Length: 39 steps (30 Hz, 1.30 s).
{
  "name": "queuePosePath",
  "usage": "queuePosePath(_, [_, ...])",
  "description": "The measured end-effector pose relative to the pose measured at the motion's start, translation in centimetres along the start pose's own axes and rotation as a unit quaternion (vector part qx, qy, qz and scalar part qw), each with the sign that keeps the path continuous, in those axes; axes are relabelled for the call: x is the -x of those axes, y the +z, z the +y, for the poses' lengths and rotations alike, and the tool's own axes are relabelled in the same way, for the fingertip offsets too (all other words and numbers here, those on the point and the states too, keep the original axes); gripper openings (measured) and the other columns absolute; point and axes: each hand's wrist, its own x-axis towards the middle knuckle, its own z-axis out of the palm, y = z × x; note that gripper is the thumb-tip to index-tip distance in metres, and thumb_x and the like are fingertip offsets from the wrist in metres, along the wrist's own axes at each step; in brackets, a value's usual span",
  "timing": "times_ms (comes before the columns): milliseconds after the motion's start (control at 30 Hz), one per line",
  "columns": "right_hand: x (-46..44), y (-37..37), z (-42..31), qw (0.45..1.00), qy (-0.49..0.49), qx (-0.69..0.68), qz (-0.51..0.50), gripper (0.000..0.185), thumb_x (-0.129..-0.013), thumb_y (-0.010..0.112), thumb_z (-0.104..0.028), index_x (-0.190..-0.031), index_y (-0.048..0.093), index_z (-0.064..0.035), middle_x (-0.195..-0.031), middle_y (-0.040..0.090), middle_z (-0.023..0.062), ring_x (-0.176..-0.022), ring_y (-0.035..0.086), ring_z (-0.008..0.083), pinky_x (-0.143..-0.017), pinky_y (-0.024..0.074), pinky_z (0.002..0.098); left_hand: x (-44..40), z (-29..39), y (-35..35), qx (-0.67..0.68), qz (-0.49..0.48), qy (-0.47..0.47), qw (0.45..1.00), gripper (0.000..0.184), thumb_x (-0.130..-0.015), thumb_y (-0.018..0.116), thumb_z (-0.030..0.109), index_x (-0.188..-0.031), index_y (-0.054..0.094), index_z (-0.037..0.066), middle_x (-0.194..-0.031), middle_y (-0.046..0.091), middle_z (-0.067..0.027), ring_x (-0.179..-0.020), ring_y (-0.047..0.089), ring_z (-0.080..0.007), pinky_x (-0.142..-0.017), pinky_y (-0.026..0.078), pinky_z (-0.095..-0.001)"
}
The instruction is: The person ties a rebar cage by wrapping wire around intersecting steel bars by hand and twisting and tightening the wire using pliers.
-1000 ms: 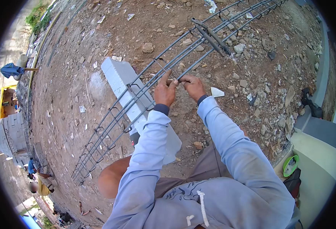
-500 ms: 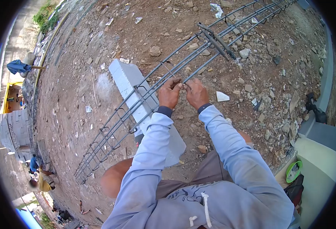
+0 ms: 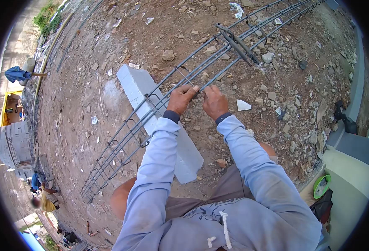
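A long rebar cage (image 3: 121,141) of thin steel bars and bent stirrups runs diagonally across the view, resting over a pale rectangular block (image 3: 135,85). My left hand (image 3: 182,99) is at the cage's near bar, thumb and forefinger pinched together; the small thing between them, if any, is too fine to name. Just to its right, my right hand (image 3: 215,101) is closed with its fingertips against the same bar, what they hold being hidden. A stirrup (image 3: 187,75) slants across the bars just above my hands.
A dark metal bar piece (image 3: 238,45) lies across the cage farther up. Stones and a white tile shard (image 3: 243,105) litter the dirt. At the right is a green basin (image 3: 321,186) by a pale wall. Another person (image 3: 48,200) is far left, near stacked grey blocks (image 3: 15,142).
My left hand has shifted slightly left, widening the gap between my hands. My right hand has dipped a little and stays by the bar. The cage lies much as before.
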Motion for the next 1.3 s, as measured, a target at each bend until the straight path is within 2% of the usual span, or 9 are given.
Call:
queuePosePath(167, [-0.1,0.1,0.7,1.000,-0.021,-0.005,-0.008,0.009,-0.076,0.057,-0.007,-0.084,0.055,-0.0067,-0.087,0.055,0.0145,-0.073,0.061,0.0376,-0.063,0.0498,0.0476,0.7,0.5,1.4,0.073,0.000,0.030,0.997,0.021,-0.084,0.068,0.020,-0.085,0.059,0.001,-0.083,0.064,-0.0051,-0.077,0.058,-0.0103,-0.063,0.044,-0.0224])
queuePosePath(267, [-0.2,0.0,0.9,0.999,-0.030,-0.020,-0.018,0.007,-0.076,0.058,-0.009,-0.083,0.056,-0.0070,-0.086,0.056,0.0143,-0.073,0.061,0.0376,-0.063,0.0499,0.0476,1.0,-0.6,2.0,0.013,0.086,0.042,0.995,0.027,-0.083,0.069,0.022,-0.094,0.058,0.000,-0.084,0.065,-0.0063,-0.076,0.059,-0.0110,-0.062,0.045,-0.0240])
queuePosePath(467, [-0.9,-1.1,0.8,0.997,-0.039,-0.020,-0.062,0.011,-0.078,0.062,-0.016,-0.081,0.059,-0.0059,-0.085,0.057,0.0165,-0.074,0.061,0.0375,-0.065,0.0504,0.0474,-0.6,-0.3,0.2,-0.099,-0.088,-0.058,0.989,0.035,-0.080,0.071,0.025,-0.096,0.058,-0.003,-0.081,0.065,-0.0096,-0.074,0.061,-0.0157,-0.065,0.048,-0.0289])
queuePosePath(667, [-3.0,-1.1,0.1,0.985,0.045,0.018,-0.165,0.019,-0.074,0.066,-0.020,-0.075,0.065,-0.0015,-0.080,0.063,0.0223,-0.077,0.063,0.0392,-0.070,0.0514,0.0460,-0.2,-0.9,0.5,-0.294,0.023,0.132,0.946,0.032,-0.074,0.071,0.029,-0.086,0.061,0.002,-0.076,0.065,-0.0138,-0.068,0.062,-0.0277,-0.065,0.047,-0.0373])
queuePosePath(767, [-2.9,-1.8,-1.8,0.986,0.116,0.028,-0.118,0.021,-0.074,0.066,-0.022,-0.075,0.067,-0.0009,-0.081,0.065,0.0237,-0.080,0.064,0.0393,-0.072,0.0520,0.0443,0.0,-1.7,2.1,-0.316,0.093,0.095,0.939,0.026,-0.074,0.070,0.027,-0.087,0.062,0.005,-0.083,0.065,-0.0177,-0.079,0.062,-0.0366,-0.070,0.049,-0.0431])
queuePosePath(867, [-3.4,-2.9,-3.1,0.969,0.177,0.052,-0.164,0.026,-0.076,0.063,-0.026,-0.079,0.069,-0.0006,-0.087,0.065,0.0248,-0.084,0.064,0.0393,-0.075,0.0518,0.0443,0.0,-2.0,2.9,-0.333,0.150,0.061,0.929,0.028,-0.076,0.067,0.032,-0.082,0.061,0.005,-0.085,0.065,-0.0169,-0.080,0.061,-0.0364,-0.067,0.047,-0.0409])
queuePosePath(967, [-3.7,-2.6,-3.1,0.959,0.203,0.048,-0.193,0.030,-0.078,0.062,-0.029,-0.082,0.069,-0.0003,-0.088,0.065,0.0255,-0.087,0.063,0.0399,-0.078,0.0509,0.0451,-0.1,-2.8,3.2,-0.342,0.214,0.150,0.902,0.028,-0.076,0.067,0.032,-0.081,0.062,0.005,-0.083,0.065,-0.0161,-0.077,0.062,-0.0355,-0.066,0.047,-0.0423])
queuePosePath(1233, [-3.6,-2.7,-2.7,0.954,0.189,0.053,-0.227,0.036,-0.083,0.060,-0.035,-0.088,0.068,0.0003,-0.091,0.065,0.0251,-0.089,0.062,0.0405,-0.079,0.0494,0.0454,0.5,-0.9,3.3,-0.406,0.166,-0.026,0.898,0.032,-0.076,0.065,0.039,-0.077,0.068,0.007,-0.080,0.066,-0.0202,-0.076,0.063,-0.0370,-0.066,0.048,-0.0453])
queuePosePath(1300, [-3.6,-2.1,-2.5,0.955,0.182,0.061,-0.227,0.036,-0.083,0.060,-0.035,-0.088,0.068,0.0001,-0.090,0.065,0.0250,-0.089,0.062,0.0402,-0.078,0.0495,0.0453,-0.1,-0.9,2.5,-0.355,0.092,-0.048,0.929,0.029,-0.079,0.061,0.033,-0.077,0.069,0.005,-0.080,0.067,-0.0182,-0.072,0.065,-0.0290,-0.065,0.050,-0.0388])
